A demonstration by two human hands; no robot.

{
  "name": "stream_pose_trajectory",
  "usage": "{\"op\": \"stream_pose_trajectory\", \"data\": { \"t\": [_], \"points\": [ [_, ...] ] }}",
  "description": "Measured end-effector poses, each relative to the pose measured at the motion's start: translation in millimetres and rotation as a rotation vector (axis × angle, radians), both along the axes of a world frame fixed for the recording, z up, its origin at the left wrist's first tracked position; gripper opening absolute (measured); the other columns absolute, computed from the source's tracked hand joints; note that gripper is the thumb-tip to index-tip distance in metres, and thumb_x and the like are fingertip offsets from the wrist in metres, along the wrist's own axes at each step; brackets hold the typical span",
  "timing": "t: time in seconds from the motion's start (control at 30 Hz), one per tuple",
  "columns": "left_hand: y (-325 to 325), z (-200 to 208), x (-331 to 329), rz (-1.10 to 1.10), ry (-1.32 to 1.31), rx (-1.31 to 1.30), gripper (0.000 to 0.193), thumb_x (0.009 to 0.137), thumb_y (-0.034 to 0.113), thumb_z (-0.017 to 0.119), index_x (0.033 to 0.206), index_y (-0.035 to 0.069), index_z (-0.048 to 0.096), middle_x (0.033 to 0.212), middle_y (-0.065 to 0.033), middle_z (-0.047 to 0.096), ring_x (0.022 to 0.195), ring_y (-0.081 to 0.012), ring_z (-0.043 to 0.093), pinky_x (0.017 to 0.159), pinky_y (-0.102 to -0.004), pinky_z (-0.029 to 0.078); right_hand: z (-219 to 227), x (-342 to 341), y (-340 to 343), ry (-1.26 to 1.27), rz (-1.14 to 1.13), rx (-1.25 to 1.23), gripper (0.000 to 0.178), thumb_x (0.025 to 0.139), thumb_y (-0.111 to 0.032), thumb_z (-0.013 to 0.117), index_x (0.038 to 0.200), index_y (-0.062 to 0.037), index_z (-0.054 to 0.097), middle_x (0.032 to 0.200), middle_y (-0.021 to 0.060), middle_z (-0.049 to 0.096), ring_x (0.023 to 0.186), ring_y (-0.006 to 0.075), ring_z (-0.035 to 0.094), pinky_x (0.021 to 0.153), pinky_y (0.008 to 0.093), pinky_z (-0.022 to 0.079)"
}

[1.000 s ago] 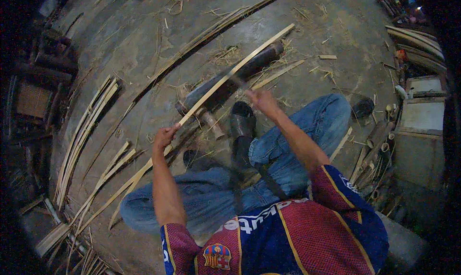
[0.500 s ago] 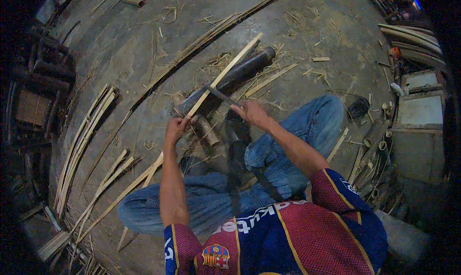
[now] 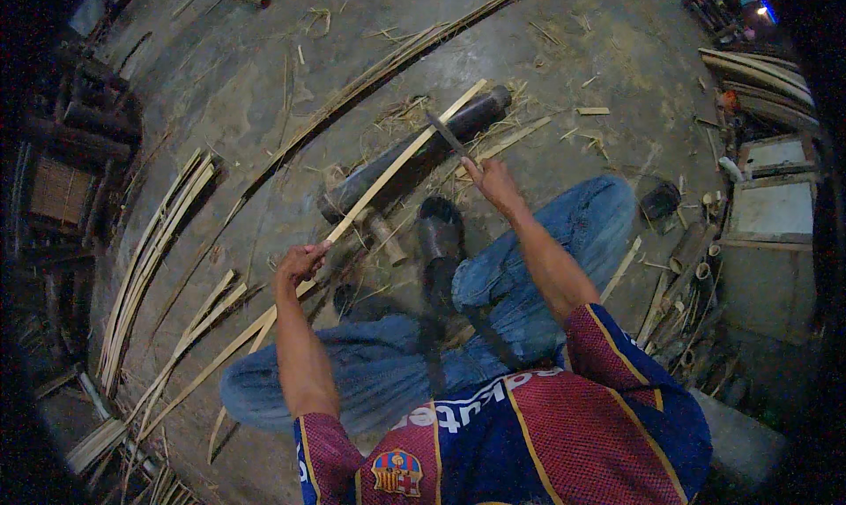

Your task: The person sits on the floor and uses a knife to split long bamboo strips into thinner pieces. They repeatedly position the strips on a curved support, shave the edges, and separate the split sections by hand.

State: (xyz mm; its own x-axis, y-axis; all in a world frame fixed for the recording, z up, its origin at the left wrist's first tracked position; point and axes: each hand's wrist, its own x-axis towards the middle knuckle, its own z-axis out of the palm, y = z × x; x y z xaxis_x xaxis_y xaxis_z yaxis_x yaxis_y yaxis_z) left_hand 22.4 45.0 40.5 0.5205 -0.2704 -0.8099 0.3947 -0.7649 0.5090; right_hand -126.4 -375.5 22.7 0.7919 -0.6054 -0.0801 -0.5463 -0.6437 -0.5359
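My left hand [image 3: 303, 263] is closed around the near end of a long pale bamboo strip [image 3: 388, 175]. The strip slants away to the right across a dark, thick log-like cylinder [image 3: 414, 152] lying on the floor. In my right hand [image 3: 493, 184] is a knife [image 3: 451, 138], gripped by its handle, which the fingers mostly cover. Its dark blade crosses the strip near the far end and appears to touch it. Beneath the cylinder's near end lies a short light-brown piece [image 3: 386, 239], like bamboo or wood.
Long bamboo strips [image 3: 159, 263] lie in a bundle at left, with more strips [image 3: 211, 315] beside my left knee. A long thin bundle [image 3: 352, 95] runs diagonally beyond the cylinder. Cut bamboo tubes [image 3: 692, 248] and a pale framed panel [image 3: 771, 205] stand at right. Shavings [image 3: 401, 113] litter the floor.
My right hand and the knife have moved up and right along the strip toward its far end. My left hand has pulled back toward me and left, with the strip.
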Motion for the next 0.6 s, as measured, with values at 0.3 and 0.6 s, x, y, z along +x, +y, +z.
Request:
{"op": "stream_pose_trajectory", "data": {
  "t": [0.3, 0.6],
  "points": [
    [-24.1, -29.2, -3.7, -0.081, -0.178, -0.045, 0.048, 0.079, 0.053, 0.07, 0.064, 0.009, 0.057, 0.053, 0.0007, 0.049, 0.045, -0.0076, 0.039, 0.041, -0.0282, 0.025, 0.8, -1.8, 29.7, 0.098, 0.217, 0.071, 0.065, 0.084, -0.059, 0.057, 0.083, 0.0057, 0.065, 0.083, 0.0307, 0.063, 0.083, 0.0468, 0.061, 0.075, 0.0505, 0.048],
    [2.6, -17.9, -14.4, -0.039, -0.061, 0.021, 0.049, 0.081, 0.052, 0.068, 0.062, 0.009, 0.056, 0.049, 0.0031, 0.043, 0.04, -0.009, 0.033, 0.04, -0.0285, 0.024, 2.8, -0.2, 12.9, 0.16, 0.216, 0.114, 0.063, 0.088, -0.062, 0.047, 0.1, -0.0028, 0.066, 0.096, 0.025, 0.065, 0.094, 0.043, 0.061, 0.085, 0.0477, 0.048]
  ]
}}
